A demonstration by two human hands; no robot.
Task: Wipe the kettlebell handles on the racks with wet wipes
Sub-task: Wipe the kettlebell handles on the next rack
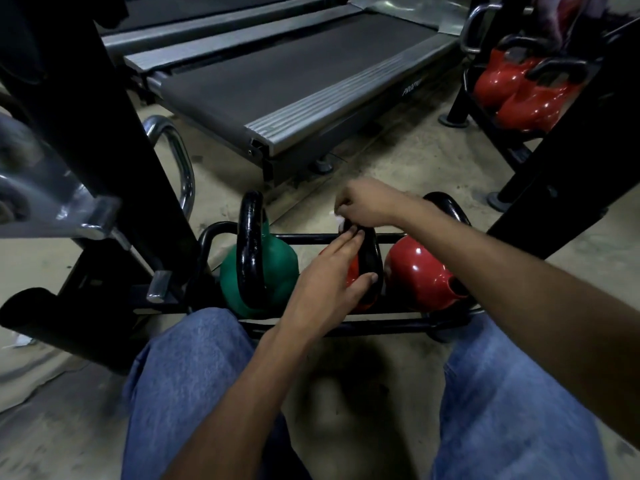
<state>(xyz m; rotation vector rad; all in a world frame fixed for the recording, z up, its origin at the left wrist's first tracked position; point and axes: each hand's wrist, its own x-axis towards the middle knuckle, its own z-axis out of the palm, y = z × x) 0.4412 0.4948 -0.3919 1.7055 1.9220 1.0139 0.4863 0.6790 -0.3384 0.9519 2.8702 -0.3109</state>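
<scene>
Black metal rack [304, 238] is standing low on the floor, and three kettlebells are sitting in it. The middle red kettlebell [353, 268] is showing only a small strip of red, because the left hand [322, 285] is covering most of it. This hand is lying on the black handle [373, 258] with the fingers almost straight and the thumb pressing the near side. The right hand [363, 202] is curling over the far end of the handle and pinching a white wet wipe [338, 220], of which only a small corner is showing. The green kettlebell [277, 271] is sitting toward the rack's left end. The other red kettlebell [415, 271] is sitting toward the right end, partly hidden behind the right forearm [485, 258].
</scene>
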